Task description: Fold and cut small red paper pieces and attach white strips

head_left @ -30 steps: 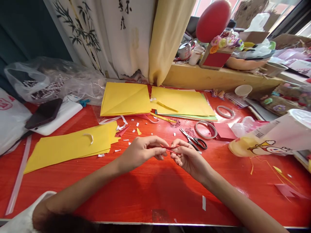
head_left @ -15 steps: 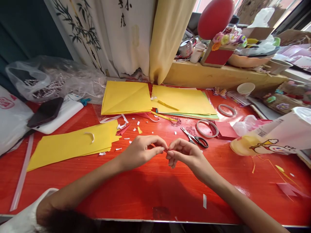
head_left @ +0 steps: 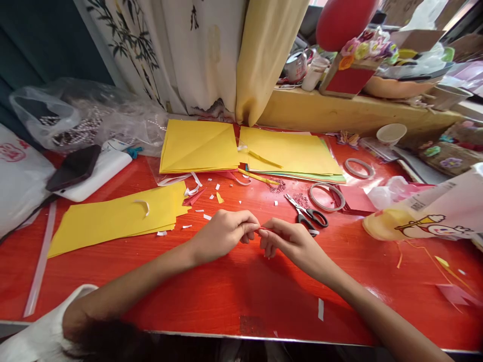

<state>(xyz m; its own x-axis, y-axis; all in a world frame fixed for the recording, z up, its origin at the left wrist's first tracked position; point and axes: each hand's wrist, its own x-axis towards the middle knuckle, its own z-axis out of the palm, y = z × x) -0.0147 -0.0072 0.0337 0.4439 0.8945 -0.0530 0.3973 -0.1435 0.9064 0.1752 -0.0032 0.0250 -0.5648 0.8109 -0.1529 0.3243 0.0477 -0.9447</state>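
Left hand [head_left: 222,235] and right hand [head_left: 296,244] pinch a thin red strip [head_left: 259,230] — its long axis sideways, spanning their fingertips.

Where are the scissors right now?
In the head view, the scissors lie right of centre on the red table, just beyond the right hand and beside the nearer pale ring.

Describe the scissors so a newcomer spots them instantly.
On the red table, find the right hand, then look just beyond it. The scissors lie there, beside a tape roll. Unlike that round roll, they have black looped handles and narrow metal blades.
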